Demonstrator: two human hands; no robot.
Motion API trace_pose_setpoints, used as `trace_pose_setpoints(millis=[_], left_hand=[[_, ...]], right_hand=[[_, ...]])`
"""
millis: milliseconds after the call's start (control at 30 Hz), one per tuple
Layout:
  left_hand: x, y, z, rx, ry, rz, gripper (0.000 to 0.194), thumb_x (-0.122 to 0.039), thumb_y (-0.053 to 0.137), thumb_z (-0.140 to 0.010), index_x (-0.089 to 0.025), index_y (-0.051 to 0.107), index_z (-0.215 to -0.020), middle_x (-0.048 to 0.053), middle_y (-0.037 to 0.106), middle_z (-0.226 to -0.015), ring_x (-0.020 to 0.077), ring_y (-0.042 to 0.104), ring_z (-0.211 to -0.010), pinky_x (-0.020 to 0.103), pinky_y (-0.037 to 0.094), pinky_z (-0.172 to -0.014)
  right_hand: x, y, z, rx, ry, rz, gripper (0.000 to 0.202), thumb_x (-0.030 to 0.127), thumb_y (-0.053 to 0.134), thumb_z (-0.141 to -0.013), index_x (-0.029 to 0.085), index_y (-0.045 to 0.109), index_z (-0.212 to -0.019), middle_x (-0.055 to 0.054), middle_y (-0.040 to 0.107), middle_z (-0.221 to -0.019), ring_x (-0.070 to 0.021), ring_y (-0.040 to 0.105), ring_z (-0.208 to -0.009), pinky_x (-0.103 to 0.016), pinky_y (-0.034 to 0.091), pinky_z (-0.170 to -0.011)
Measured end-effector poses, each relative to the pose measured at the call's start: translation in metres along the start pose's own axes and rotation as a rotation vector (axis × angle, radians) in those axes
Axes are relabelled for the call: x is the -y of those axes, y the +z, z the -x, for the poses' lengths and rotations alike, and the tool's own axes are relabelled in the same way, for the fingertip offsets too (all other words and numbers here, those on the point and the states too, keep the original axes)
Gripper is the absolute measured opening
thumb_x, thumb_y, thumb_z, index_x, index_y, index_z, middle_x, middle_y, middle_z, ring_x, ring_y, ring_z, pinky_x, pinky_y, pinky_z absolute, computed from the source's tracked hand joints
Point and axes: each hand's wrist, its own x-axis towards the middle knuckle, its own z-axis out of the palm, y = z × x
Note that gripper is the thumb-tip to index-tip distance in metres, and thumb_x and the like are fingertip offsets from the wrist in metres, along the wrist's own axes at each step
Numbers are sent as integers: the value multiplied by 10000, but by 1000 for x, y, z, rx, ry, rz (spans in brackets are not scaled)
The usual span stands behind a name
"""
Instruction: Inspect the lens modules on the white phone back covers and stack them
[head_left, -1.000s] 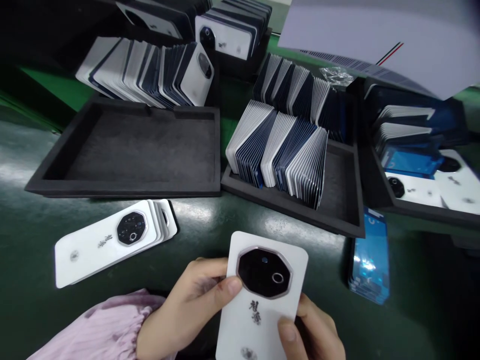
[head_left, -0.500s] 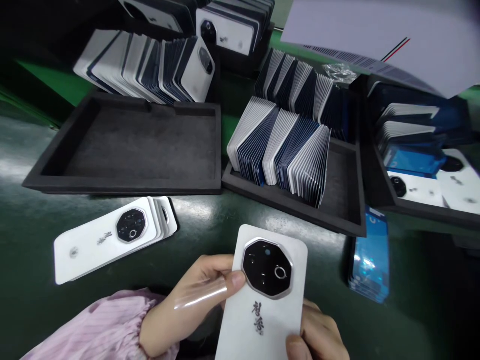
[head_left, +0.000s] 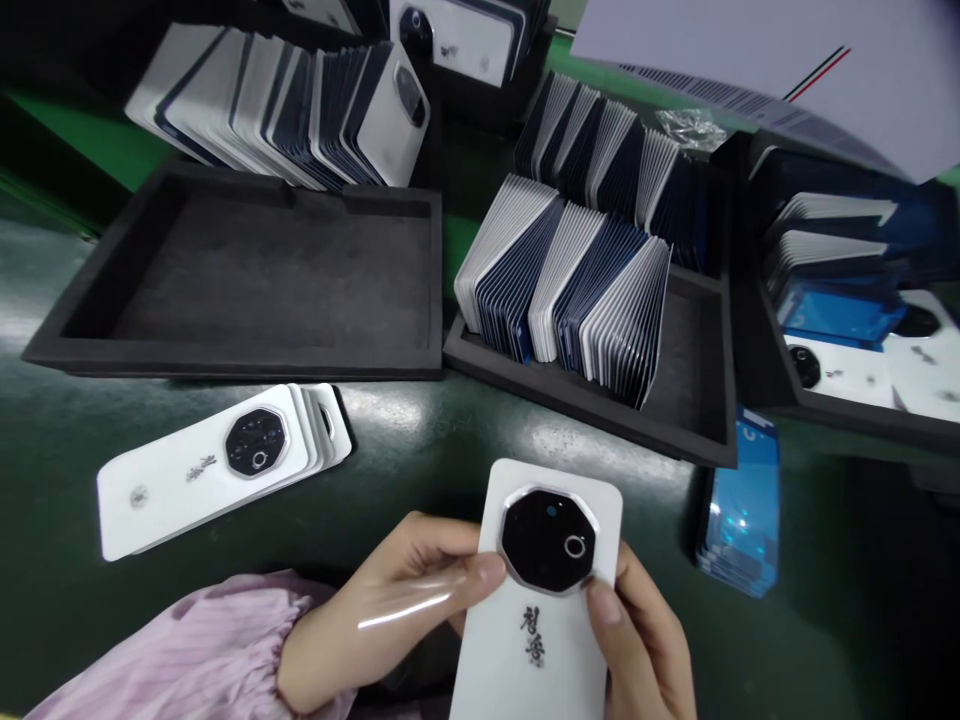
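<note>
A white phone back cover [head_left: 499, 650] with a black octagonal camera lens plate and dark characters is held up between both hands. My left hand [head_left: 397, 600] grips its left edge, thumb on the front beside the lens plate. A clear strip of film [head_left: 412, 598] lies across that thumb. My right hand [head_left: 637, 640] is closed on the right edge, its thumb at the lens plate's lower right corner. To the left, a small stack of white back covers [head_left: 165, 500] lies on the dark green table.
A black tray [head_left: 247, 360] stands behind the stack. Another black tray [head_left: 570, 405] holds rows of upright white and dark blue covers [head_left: 562, 270]. Blue film-like sheets [head_left: 742, 510] lie at right, near a further tray [head_left: 847, 415]. More covers [head_left: 277, 110] stand at back left.
My right hand has slid up the cover's right edge, its thumb moving to the lens plate's corner. The cover has shifted slightly right, and my left hand keeps its grip.
</note>
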Motion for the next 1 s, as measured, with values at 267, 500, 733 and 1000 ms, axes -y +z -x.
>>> trace_pose_setpoints(millis=[267, 500, 733, 1000], left_hand=[[-2, 3, -3, -30, -33, 66, 444, -567, 806, -859, -130, 804, -775, 20, 617, -774, 130, 535, -692, 225, 423, -642], [3, 1, -4, -73, -263, 342, 419, -469, 967, -689, -150, 872, -944, 74, 792, -784, 164, 739, -678, 260, 605, -713], [3, 1, -6, -51, -238, 336, 459, -500, 967, -674, -152, 874, -958, 71, 800, -780, 178, 740, -667, 250, 593, -636], [-4, -2, 0, 126, -141, 188, 489, -610, 856, -779, -170, 860, -992, 31, 704, -733, 131, 611, -646, 230, 472, -673]], right_hand=[[-2, 4, 2, -66, 40, -90, 260, 455, 704, -968, 328, 803, -1172, -22, 817, -862, -146, 636, -551, -222, 520, -524], [-2, 3, 1, -32, 134, -149, 248, 448, 687, -961, 353, 823, -1145, 6, 774, -721, -163, 644, -547, -232, 465, -492], [-8, -9, 5, -65, 113, 124, 348, 533, 674, -935, 269, 866, -1056, -50, 766, -708, -226, 651, -610, -327, 560, -600], [6, -6, 0, -34, 75, 54, 292, 479, 692, -944, 260, 884, -957, -49, 729, -608, -195, 627, -519, -239, 450, -385]])
